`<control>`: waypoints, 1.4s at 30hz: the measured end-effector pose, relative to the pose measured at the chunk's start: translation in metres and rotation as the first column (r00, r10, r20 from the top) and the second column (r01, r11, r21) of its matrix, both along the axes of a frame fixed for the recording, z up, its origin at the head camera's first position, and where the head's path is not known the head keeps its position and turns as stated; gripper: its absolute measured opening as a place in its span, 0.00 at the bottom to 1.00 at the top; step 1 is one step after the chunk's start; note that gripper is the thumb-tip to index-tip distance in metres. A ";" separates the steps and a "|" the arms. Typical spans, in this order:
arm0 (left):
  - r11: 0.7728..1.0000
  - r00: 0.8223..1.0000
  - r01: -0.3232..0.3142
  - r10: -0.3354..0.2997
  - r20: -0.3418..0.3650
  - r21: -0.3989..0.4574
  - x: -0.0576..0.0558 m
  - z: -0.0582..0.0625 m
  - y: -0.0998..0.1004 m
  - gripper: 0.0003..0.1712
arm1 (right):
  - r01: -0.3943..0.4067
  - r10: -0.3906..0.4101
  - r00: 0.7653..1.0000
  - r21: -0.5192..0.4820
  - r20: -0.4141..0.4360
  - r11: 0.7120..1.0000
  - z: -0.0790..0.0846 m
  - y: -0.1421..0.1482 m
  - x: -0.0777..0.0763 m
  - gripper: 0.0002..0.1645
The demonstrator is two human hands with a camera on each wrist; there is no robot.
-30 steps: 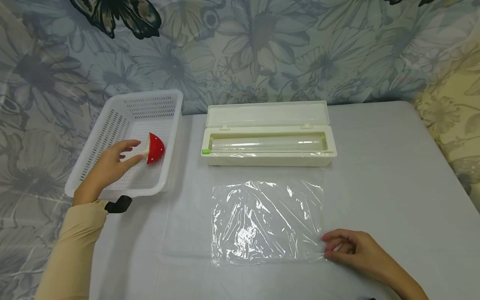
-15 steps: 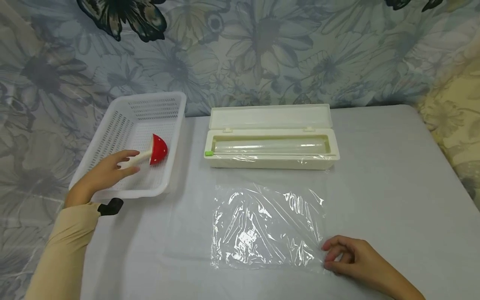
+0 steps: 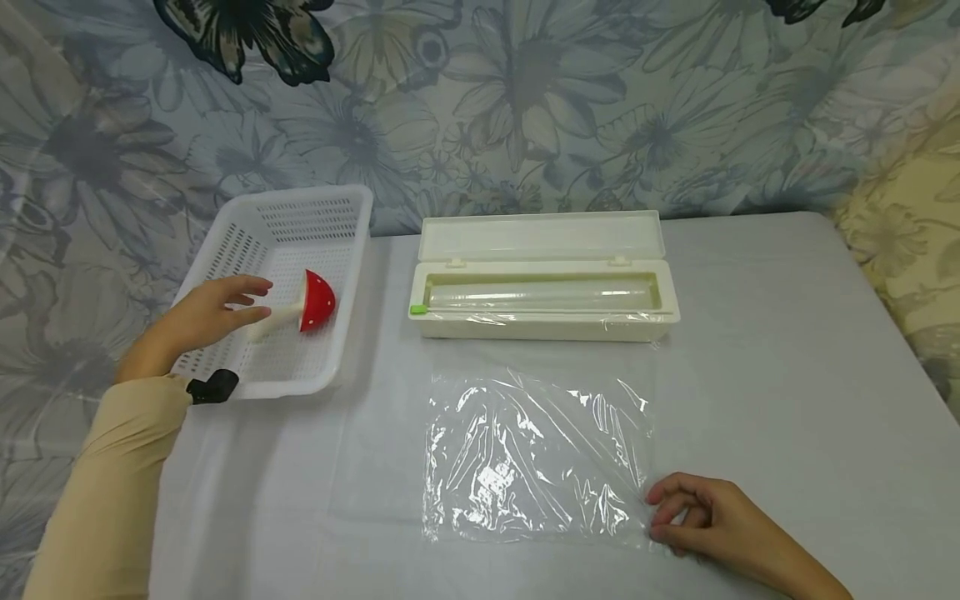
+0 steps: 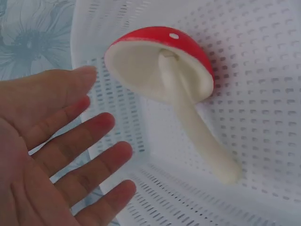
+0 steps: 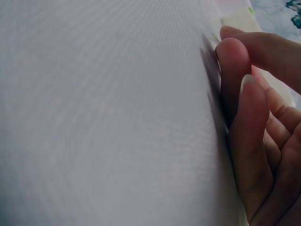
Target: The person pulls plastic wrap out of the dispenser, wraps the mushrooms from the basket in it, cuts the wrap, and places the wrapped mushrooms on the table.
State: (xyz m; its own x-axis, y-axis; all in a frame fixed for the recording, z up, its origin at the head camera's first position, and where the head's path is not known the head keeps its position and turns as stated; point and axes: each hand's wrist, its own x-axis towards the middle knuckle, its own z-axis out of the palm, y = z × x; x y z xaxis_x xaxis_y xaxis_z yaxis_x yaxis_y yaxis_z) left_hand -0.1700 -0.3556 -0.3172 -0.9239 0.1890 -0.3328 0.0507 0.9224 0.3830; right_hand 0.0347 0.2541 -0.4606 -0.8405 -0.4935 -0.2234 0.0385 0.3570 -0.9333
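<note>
Mushroom (image 3: 318, 301), red with white dots, lies in the basket (image 3: 288, 388) at the left of the table (image 3: 787, 375), as I see it from the head view. The left hand (image 3: 206, 315) hovers over the basket's left side, fingers extended and grasping nothing, partly blocking sight of the wall; its sleeve (image 3: 105, 492) ends near a small black piece (image 3: 213, 387). The basket's right wall stands between the mushroom and the film (image 3: 525, 458), which lies creased and shiny across the middle. Behind the film sits the box (image 3: 547, 329), its lid (image 3: 540, 237) tipped back, a clear roll (image 3: 540, 296) inside and a green slider (image 3: 417, 309) at the left end. Flowered cloth (image 3: 525, 108) rises behind everything. The right hand (image 3: 716, 517) is at the film's near right corner, fingers loosely bent, thumb apart from the forefinger, with nothing visibly gripped. The left wrist view shows what the head view hides: the cap's hollow white underside, the stem running down from inside it, and a gap between those spread fingers and the mushroom. The right wrist view adds the fingertips resting low against the white tabletop, with a slice of the box beyond them; whether any film lies under them I can't tell.
</note>
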 end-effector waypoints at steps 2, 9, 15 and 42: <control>1.000 1.000 -0.005 0.005 -0.005 -0.006 -0.006 -0.001 0.001 0.32 | 0.000 0.000 1.000 -0.006 0.014 1.000 0.000 0.001 0.000 0.14; 1.000 1.000 -0.025 0.025 0.004 -0.011 -0.024 -0.018 -0.004 0.30 | -0.007 0.009 0.998 -0.033 0.058 0.999 0.001 0.002 -0.001 0.14; 1.000 1.000 -0.002 0.002 0.024 0.003 -0.033 -0.031 -0.006 0.29 | -0.012 0.016 0.998 -0.055 0.065 0.998 0.001 0.002 -0.001 0.14; 0.999 0.997 -0.025 0.022 0.070 0.041 -0.038 -0.055 -0.005 0.23 | -0.019 0.020 1.000 -0.047 0.020 0.999 0.002 0.001 -0.001 0.13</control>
